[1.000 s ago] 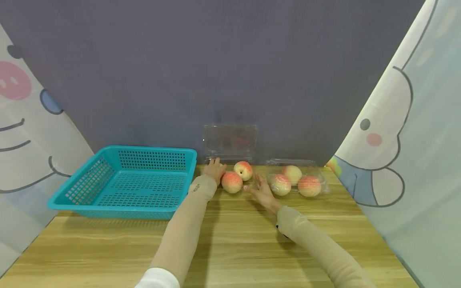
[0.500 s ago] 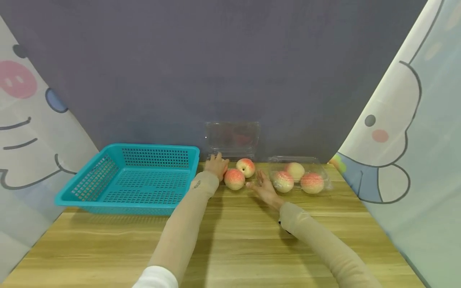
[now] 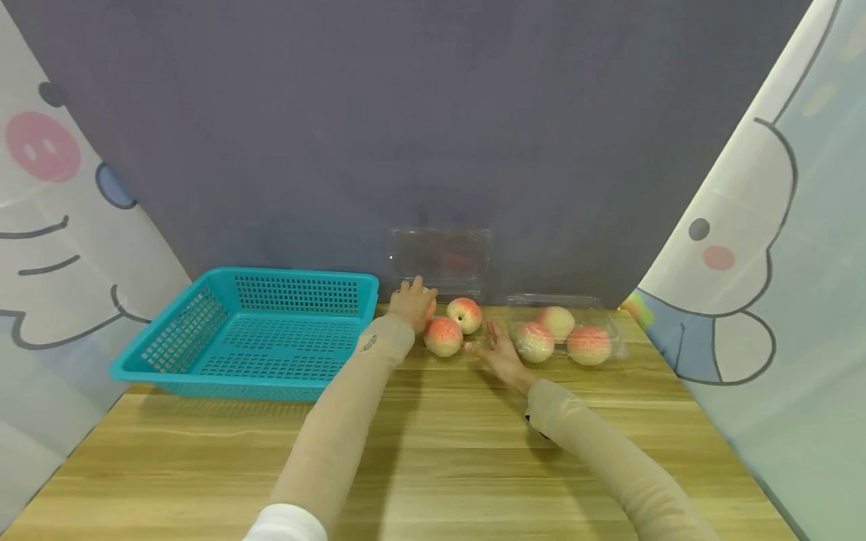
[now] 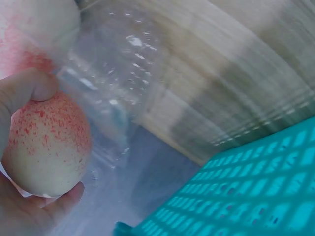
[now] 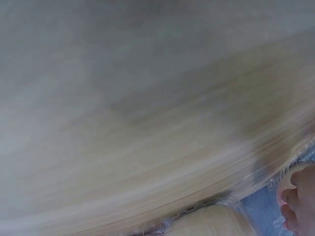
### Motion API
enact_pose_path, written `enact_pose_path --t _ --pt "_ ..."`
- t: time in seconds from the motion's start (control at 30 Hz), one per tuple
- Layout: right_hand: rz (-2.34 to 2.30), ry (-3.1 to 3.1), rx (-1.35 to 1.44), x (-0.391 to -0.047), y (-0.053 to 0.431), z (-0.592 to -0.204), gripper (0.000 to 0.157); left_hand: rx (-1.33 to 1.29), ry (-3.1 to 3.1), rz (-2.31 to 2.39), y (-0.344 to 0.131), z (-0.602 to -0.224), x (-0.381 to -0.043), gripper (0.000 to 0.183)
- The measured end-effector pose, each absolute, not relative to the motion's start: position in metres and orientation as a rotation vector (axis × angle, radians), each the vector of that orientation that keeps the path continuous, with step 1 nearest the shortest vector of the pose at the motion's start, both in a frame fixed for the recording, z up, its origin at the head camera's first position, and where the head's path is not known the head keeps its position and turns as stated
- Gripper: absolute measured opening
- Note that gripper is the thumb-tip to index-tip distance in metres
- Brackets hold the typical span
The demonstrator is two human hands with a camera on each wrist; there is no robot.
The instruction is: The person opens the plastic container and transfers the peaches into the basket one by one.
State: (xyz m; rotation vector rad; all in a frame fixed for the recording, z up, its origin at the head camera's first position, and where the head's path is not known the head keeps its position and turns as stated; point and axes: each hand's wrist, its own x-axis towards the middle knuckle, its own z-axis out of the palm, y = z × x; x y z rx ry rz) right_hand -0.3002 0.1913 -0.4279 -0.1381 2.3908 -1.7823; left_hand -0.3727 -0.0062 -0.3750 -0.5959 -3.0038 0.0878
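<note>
My left hand [image 3: 411,302] grips a red-and-cream peach [image 4: 51,147]; in the left wrist view the thumb lies on its upper side and fingertips curl under it. Two more peaches, a front one [image 3: 443,336] and a back one [image 3: 464,315], sit just right of that hand in a clear plastic clamshell box, whose raised lid [image 3: 440,254] leans near the dark backdrop. My right hand [image 3: 502,362] rests by the box's right side, fingers extended and holding nothing. In the right wrist view only part of the right hand [image 5: 299,199] shows.
A second clear clamshell [image 3: 612,330] with three peaches, one of them a front right peach [image 3: 588,346], stands right of my right hand. A teal plastic basket [image 3: 243,392] stands left of my left hand. The dark backdrop [image 3: 433,135] rises behind the wooden table [image 3: 473,466].
My left hand has shifted slightly up and right relative to the box, and more of the peach by it now shows. The right hand keeps its place. The whole head view has shifted slightly.
</note>
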Motion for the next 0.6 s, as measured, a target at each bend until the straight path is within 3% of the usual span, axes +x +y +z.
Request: enact_pose_path --t 0.17,0.6 --pt "-1.773 2.374 -0.161 -0.294 0.189 -0.418 0.091 -0.641 -2.959 0.127 -0.003 -0.367 -0.368 0.062" --pt "-1.749 2.456 -0.176 -0.308 0.195 -0.444 0.087 -0.734 -2.899 0.178 0.008 -0.348 -0.347 0.070"
